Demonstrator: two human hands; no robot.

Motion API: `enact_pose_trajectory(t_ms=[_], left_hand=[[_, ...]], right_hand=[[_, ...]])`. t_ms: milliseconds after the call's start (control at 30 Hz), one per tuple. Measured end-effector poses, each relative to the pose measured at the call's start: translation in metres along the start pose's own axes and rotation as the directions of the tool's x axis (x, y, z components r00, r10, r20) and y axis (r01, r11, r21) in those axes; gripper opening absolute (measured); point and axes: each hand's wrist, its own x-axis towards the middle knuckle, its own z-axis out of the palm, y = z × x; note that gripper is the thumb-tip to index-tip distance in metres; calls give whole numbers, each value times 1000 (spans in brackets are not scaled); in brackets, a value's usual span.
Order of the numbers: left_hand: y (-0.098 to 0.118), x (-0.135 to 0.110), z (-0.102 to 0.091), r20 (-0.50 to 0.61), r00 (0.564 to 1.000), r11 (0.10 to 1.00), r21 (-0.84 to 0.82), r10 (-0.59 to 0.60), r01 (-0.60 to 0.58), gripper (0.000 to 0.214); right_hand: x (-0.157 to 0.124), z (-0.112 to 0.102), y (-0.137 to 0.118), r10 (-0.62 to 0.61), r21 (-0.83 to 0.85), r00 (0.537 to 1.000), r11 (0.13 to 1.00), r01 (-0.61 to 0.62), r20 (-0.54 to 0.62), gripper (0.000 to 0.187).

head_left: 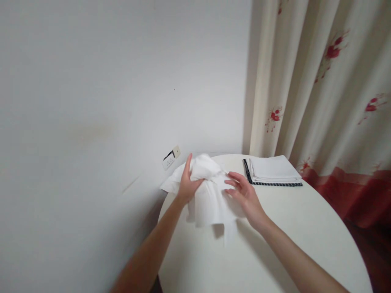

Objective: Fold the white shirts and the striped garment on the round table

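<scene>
A crumpled white cloth [208,199] is bunched up over the far left part of the round table, its lower edge hanging loose and blurred. My left hand [188,185] grips the bunch from the left, thumb across its front and a finger pointing up along its side. On the right, my right hand [242,193] has bent fingers at the cloth's gathered edge, where creases run towards the fingertips. Exactly what those fingertips pinch is hard to see. Whether the cloth is a towel or a garment cannot be made out.
The round white table [305,236] stands against a pale wall [122,81]. Folded white cloth [273,167] lies at its far right, over a black-striped edge [277,184]. A socket [168,161] sits low on the wall. A floral curtain [305,81] hangs at the right.
</scene>
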Motion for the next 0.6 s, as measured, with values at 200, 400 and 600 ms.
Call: enact_pose_trajectory(t_ms=[200,400,600], left_hand=[[-27,135,-78,90,993,989,117,80,-91,115],[-111,135,-42,253,920,728,684,-298,48,112],[-183,70,34,144,909,559,822,-390,109,93]], right_hand=[[-6,-43,28,129,-109,981,983,-145,-142,35],[-3,-56,72,199,-183,965,956,-229,-170,29],[-4,-69,109,146,-289,976,939,-187,-159,24]])
